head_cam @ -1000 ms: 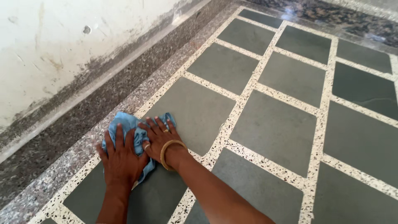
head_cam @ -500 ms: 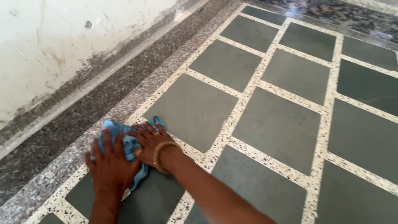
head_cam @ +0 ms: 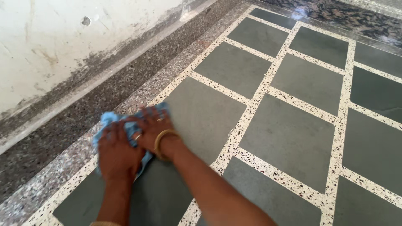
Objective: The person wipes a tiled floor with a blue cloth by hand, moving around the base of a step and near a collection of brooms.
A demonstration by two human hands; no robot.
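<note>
A crumpled light blue cloth (head_cam: 105, 121) lies on the floor at the lower left, on the speckled strip beside a grey-green tile (head_cam: 205, 117). My left hand (head_cam: 117, 152) presses flat on it, fingers spread and blurred by motion. My right hand (head_cam: 148, 129) rests on the cloth's right part, partly overlapping the left hand. It wears a gold bangle (head_cam: 161, 140) at the wrist and rings on the fingers. Most of the cloth is hidden under both hands.
The floor is grey-green tiles divided by white speckled strips (head_cam: 259, 92). A dark granite skirting (head_cam: 104, 92) runs along the stained white wall (head_cam: 63, 42) at the left. A dark polished granite band (head_cam: 343, 14) crosses the far top right.
Both hands have slid the cloth forward and slightly toward the wall, from the tile onto the speckled strip. The hands are now blurred with movement.
</note>
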